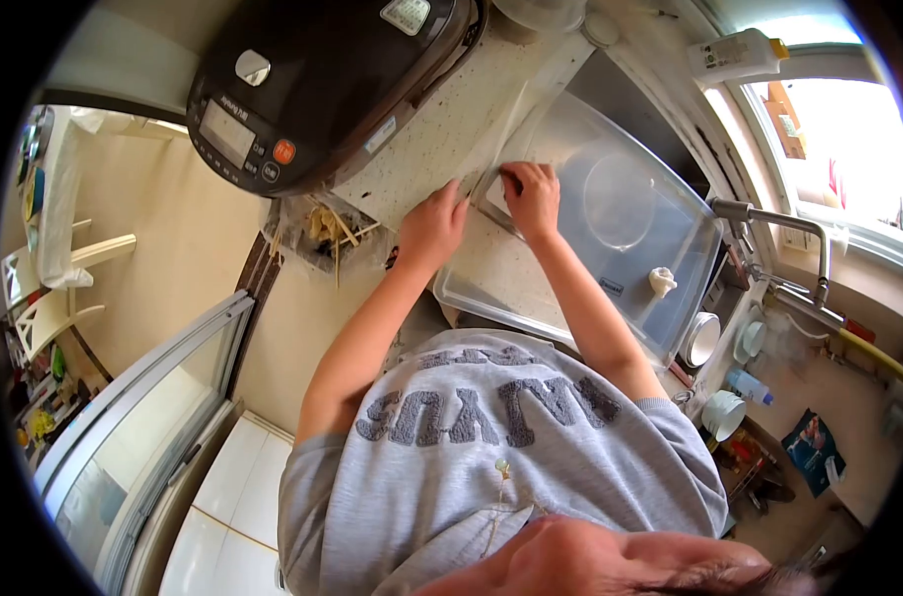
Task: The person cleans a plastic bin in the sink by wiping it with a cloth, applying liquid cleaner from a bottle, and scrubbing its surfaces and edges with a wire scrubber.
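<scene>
My left hand [433, 228] is over the speckled counter [481, 109], near its edge, with thumb and fingers drawn together. Whatever it may hold is too small to tell. My right hand [533, 202] is at the left side of a large clear plastic box [660, 189], its fingers curled in. A small dark patch shows at those fingertips, and I cannot make out what it is. A small white piece [661, 281], shaped like a garlic bulb, lies towards the right of the box.
A dark rice cooker [322, 89] stands at the upper left of the counter. Below it hangs a clear bag of scraps and sticks [327, 233]. A faucet [819, 258], white bowls [702, 338] and a white bottle [739, 55] are at right. A sliding glass door [143, 417] is at left.
</scene>
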`<action>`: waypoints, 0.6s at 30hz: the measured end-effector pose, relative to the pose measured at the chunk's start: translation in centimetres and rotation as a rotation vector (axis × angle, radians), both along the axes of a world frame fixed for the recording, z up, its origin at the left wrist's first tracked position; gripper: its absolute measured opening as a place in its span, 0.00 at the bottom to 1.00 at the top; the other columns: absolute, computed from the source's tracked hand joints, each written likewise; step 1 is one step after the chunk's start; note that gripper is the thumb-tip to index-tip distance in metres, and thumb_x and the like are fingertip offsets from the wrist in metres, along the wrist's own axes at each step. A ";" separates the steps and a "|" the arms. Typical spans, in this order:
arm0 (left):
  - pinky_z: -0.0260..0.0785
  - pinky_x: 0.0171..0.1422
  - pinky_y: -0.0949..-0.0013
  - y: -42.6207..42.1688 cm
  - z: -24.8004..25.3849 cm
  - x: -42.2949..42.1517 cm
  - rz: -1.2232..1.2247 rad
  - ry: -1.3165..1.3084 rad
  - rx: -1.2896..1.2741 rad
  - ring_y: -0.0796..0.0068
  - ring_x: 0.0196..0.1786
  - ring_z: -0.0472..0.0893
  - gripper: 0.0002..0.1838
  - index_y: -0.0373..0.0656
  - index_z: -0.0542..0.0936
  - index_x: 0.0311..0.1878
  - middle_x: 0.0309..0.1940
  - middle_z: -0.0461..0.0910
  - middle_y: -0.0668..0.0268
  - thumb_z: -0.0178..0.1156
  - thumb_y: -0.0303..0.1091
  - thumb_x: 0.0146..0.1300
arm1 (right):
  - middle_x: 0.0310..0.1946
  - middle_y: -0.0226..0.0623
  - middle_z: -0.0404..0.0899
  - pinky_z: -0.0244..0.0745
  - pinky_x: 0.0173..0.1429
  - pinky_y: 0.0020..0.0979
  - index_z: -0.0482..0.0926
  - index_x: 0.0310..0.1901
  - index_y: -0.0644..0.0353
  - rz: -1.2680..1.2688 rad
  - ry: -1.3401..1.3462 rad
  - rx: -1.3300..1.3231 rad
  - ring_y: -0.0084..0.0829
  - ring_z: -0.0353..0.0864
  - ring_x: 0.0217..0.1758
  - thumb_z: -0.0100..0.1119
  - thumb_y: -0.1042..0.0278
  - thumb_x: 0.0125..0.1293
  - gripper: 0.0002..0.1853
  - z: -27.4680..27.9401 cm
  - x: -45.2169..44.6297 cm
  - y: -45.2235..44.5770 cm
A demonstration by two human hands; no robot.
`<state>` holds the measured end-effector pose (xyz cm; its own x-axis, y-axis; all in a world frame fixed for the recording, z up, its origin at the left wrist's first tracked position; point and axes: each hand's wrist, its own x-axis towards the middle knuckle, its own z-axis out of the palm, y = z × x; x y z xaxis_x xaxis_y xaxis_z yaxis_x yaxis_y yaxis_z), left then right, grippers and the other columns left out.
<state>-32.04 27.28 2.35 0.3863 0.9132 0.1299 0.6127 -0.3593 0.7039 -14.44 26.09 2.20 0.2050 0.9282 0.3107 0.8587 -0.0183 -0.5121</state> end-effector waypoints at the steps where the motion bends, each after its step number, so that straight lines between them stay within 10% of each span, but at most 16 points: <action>1: 0.72 0.34 0.56 -1.9 0.4 -1.5 0.032 0.033 -0.054 0.53 0.32 0.80 0.18 0.37 0.72 0.50 0.33 0.80 0.53 0.54 0.40 0.61 | 0.33 0.28 0.80 0.66 0.46 0.36 0.81 0.31 0.52 -0.014 0.002 -0.022 0.36 0.73 0.40 0.60 0.72 0.53 0.04 -0.1 0.2 0.4; 5: 0.69 0.27 0.67 -8.9 1.0 -5.3 0.068 0.114 -0.344 0.68 0.21 0.76 0.08 0.41 0.71 0.42 0.22 0.74 0.63 0.55 0.32 0.62 | 0.29 0.28 0.80 0.65 0.47 0.36 0.80 0.30 0.52 0.037 -0.002 -0.054 0.35 0.73 0.40 0.60 0.71 0.52 0.03 0.3 -1.7 -1.4; 7: 0.69 0.29 0.62 -11.5 -2.4 -5.4 0.175 -0.424 -0.896 0.56 0.26 0.78 0.11 0.37 0.73 0.38 0.22 0.78 0.57 0.58 0.34 0.59 | 0.28 0.28 0.79 0.64 0.47 0.36 0.79 0.30 0.52 0.106 -0.003 -0.086 0.35 0.73 0.41 0.61 0.71 0.51 0.03 0.2 -3.3 -4.0; 11: 0.68 0.28 0.63 -12.3 -5.0 -4.6 0.217 -0.316 -0.623 0.56 0.25 0.78 0.09 0.36 0.72 0.38 0.19 0.76 0.56 0.57 0.32 0.60 | 0.27 0.27 0.78 0.64 0.46 0.37 0.78 0.29 0.51 0.352 0.059 -0.084 0.35 0.74 0.39 0.61 0.71 0.50 0.05 0.5 -4.4 -7.3; 18: 0.68 0.30 0.62 -6.5 -0.7 -1.9 0.359 -0.333 -0.380 0.54 0.27 0.78 0.08 0.37 0.75 0.35 0.23 0.78 0.55 0.58 0.33 0.60 | 0.28 0.28 0.79 0.67 0.43 0.38 0.72 0.35 0.54 0.070 0.136 -0.045 0.38 0.74 0.38 0.61 0.74 0.51 0.10 0.2 -0.4 1.5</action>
<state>-33.93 20.78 1.66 0.0408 0.9848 -0.1689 0.3747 0.1416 0.9163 -14.89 27.58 2.40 0.1767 0.9541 0.2417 0.7813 0.0134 -0.6241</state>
